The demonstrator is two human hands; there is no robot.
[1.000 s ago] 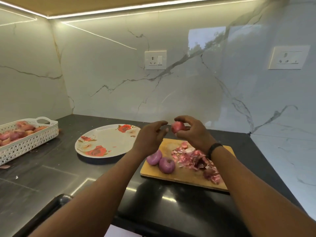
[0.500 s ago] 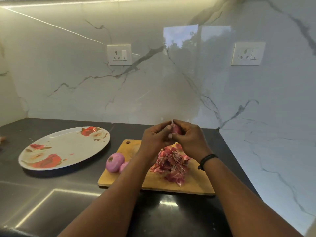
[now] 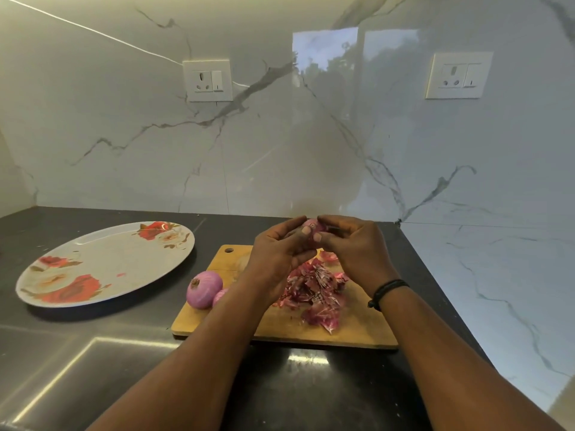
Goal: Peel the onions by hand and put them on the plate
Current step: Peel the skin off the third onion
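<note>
Both hands hold one small red onion [image 3: 312, 226] above the wooden cutting board [image 3: 357, 328]. My left hand [image 3: 280, 247] curls its fingers round the onion's left side, and my right hand [image 3: 354, 247] grips it from the right. Most of the onion is hidden between the fingers. Two peeled purple onions [image 3: 203, 289] lie at the board's left edge, the second one partly behind my left forearm. A heap of red onion skins [image 3: 314, 293] lies on the board under my hands. The white oval plate [image 3: 102, 262] with red flowers sits to the left and holds no onions.
The black counter [image 3: 93, 353] runs under everything, with a marble wall close behind and on the right. Two wall sockets [image 3: 207, 80] sit above the counter.
My left hand has closed in on the onion, which my right hand held alone a second ago. The camera has turned right, so the white basket of onions has left the view.
</note>
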